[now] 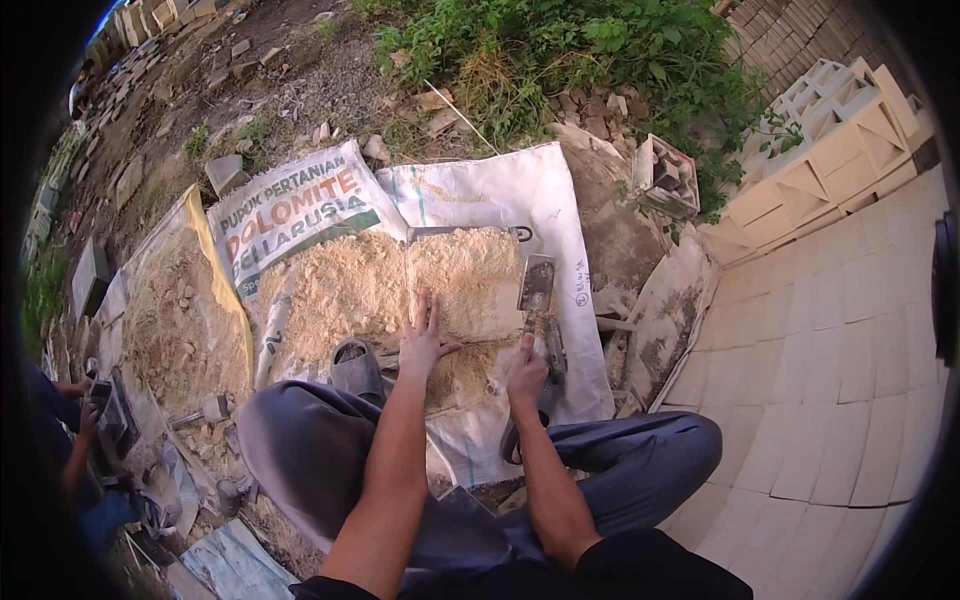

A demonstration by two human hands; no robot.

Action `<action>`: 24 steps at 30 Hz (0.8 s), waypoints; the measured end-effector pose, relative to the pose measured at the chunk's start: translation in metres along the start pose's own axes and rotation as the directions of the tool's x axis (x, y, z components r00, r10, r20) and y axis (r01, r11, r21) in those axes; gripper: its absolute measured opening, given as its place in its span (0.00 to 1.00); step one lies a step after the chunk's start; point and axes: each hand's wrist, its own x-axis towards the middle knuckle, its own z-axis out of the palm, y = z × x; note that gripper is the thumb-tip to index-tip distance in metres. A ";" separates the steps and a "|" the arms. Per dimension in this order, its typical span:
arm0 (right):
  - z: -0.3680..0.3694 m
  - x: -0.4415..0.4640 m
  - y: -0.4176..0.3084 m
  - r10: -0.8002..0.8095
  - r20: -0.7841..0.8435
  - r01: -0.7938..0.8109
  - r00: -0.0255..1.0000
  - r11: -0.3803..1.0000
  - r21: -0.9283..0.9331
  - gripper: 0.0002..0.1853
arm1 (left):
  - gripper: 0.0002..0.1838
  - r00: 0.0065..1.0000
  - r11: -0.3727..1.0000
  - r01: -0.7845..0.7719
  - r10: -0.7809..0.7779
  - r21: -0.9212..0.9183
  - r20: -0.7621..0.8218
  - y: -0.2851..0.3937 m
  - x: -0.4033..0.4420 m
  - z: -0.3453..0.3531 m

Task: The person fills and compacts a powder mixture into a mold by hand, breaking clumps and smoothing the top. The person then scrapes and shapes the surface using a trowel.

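My left hand (424, 342) lies with spread fingers on the near edge of a block-shaped mass of pale crumbly material (465, 270). To its right, my right hand (527, 375) is closed round the handle of a flat metal tool (537, 284), whose blade points away from me beside the mass. Loose pale powder (335, 290) is heaped to the left of the mass. White printed sacks (530, 190) lie under all of it. A dark frame edge shows along the far side of the mass.
A yellow-edged sack with more powder (170, 320) lies left, near a hammer (212, 408). Another person's hands (88, 400) work at far left. Pale blocks (830, 150) are stacked right, above rows of flat pieces (800, 390). Green plants (620, 50) grow ahead.
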 end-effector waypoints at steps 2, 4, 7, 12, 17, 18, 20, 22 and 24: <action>0.012 0.002 0.019 -0.026 -0.032 0.028 0.999 0.998 0.065 0.43 | 0.64 1.000 1.000 -0.011 0.010 -0.012 -0.020 -0.003 -0.002 0.005; 0.047 0.023 0.072 0.036 0.012 -0.031 0.999 0.956 -0.291 0.42 | 0.64 0.997 0.999 -0.027 0.025 -0.025 -0.071 -0.004 0.003 0.011; 0.036 0.020 0.058 0.065 0.066 -0.046 0.996 0.965 -0.257 0.42 | 0.63 0.977 0.995 -0.089 0.080 -0.037 -0.197 -0.009 0.006 0.006; 0.021 -0.005 0.030 -0.094 -0.009 0.092 0.996 0.985 -0.143 0.43 | 0.64 0.998 0.996 -0.036 0.033 -0.080 -0.048 -0.005 0.003 0.005; 0.033 -0.004 0.030 -0.049 0.034 0.054 0.998 0.983 -0.175 0.39 | 0.64 1.000 0.999 0.003 -0.004 -0.045 -0.022 -0.001 -0.002 0.003; 0.041 0.003 0.045 0.017 0.108 0.010 0.994 0.970 -0.244 0.40 | 0.64 1.000 0.999 0.001 -0.001 -0.038 -0.004 -0.001 -0.001 0.002; 0.034 -0.002 0.038 0.024 0.105 0.001 0.994 0.972 -0.235 0.41 | 0.64 1.000 1.000 0.000 0.000 -0.022 -0.013 -0.003 0.007 -0.002; 0.033 -0.008 0.032 0.055 0.108 -0.027 0.993 0.969 -0.244 0.41 | 0.64 1.000 0.999 -0.018 0.017 -0.040 -0.025 -0.004 0.004 0.007; 0.032 -0.007 0.028 -0.017 0.090 0.036 0.996 0.977 -0.211 0.40 | 0.64 0.985 0.997 -0.070 0.066 -0.019 -0.160 -0.010 0.009 0.020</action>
